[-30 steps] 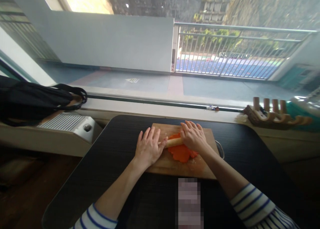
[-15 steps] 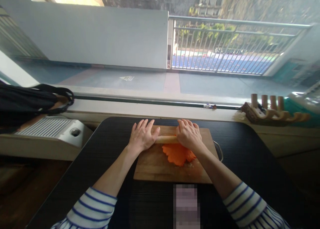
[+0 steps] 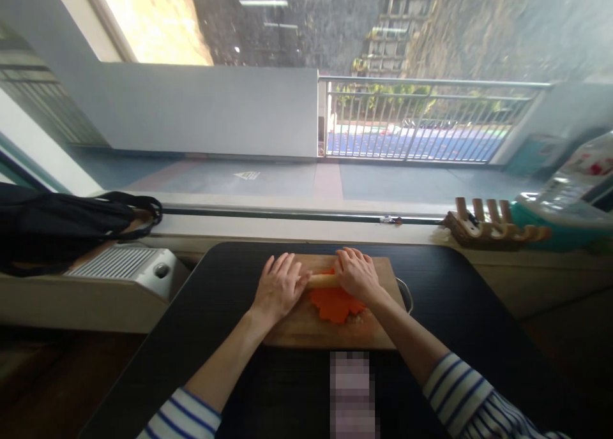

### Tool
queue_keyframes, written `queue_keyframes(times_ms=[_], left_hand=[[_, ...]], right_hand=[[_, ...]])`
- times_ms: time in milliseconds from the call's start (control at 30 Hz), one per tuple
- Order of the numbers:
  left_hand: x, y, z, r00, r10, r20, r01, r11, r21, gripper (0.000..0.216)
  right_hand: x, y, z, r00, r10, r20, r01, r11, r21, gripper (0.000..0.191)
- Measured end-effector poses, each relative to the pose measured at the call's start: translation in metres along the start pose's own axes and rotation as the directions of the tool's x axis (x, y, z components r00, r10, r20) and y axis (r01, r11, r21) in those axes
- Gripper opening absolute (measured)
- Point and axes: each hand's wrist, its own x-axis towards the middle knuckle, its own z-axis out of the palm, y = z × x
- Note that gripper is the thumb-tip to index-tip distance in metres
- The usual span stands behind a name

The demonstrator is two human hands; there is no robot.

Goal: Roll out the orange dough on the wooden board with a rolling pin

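A wooden board [image 3: 306, 327] lies on a black table [image 3: 454, 311]. On it sits a flat sheet of orange dough [image 3: 335, 305]. A pale wooden rolling pin [image 3: 322, 281] lies across the dough's far edge. My left hand [image 3: 278, 287] presses flat on the pin's left end, fingers stretched out. My right hand [image 3: 357, 273] rests on its right end, fingers slightly curled over it. Both arms wear rolled-up striped sleeves.
A white heater [image 3: 124, 263] with a black bag [image 3: 57, 225] on it stands at the left. On the sill at the right sit a wooden rack [image 3: 488, 225] and a teal container [image 3: 550, 225]. The board's metal handle [image 3: 407, 292] sticks out to the right. A window fills the back.
Both hands rolled the pin away over the dough to its far edge, then back a little toward me. The camera tilted up, so more of the window shows.
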Motion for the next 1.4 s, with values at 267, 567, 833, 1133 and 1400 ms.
queue_keyframes(times_ms=[267, 567, 833, 1133, 1400], left_hand=[[-0.016, 0.004, -0.009, 0.99, 0.117, 0.085, -0.104, 0.984, -0.144, 0.029], [0.0, 0.025, -0.012, 0.989, 0.098, 0.108, -0.078, 0.981, -0.177, 0.024], [0.009, 0.02, 0.011, 0.997, 0.057, 0.047, -0.054, 0.996, -0.067, 0.04], [0.024, 0.018, 0.014, 0.998, 0.038, 0.041, -0.039, 0.999, 0.003, 0.049], [0.044, 0.008, 0.02, 0.995, 0.015, 0.1, -0.015, 1.0, -0.005, 0.05]], right_hand=[[-0.034, 0.03, -0.012, 0.965, -0.261, 0.027, 0.256, 0.96, 0.114, 0.03], [-0.046, 0.048, -0.021, 0.97, -0.241, 0.017, 0.24, 0.97, 0.035, 0.028], [-0.022, 0.044, -0.01, 0.981, -0.192, 0.036, 0.195, 0.979, -0.067, 0.038], [-0.007, 0.046, 0.001, 0.988, -0.145, 0.048, 0.149, 0.985, -0.084, 0.046], [0.015, 0.043, 0.0, 0.988, -0.153, 0.024, 0.155, 0.98, -0.128, 0.044]])
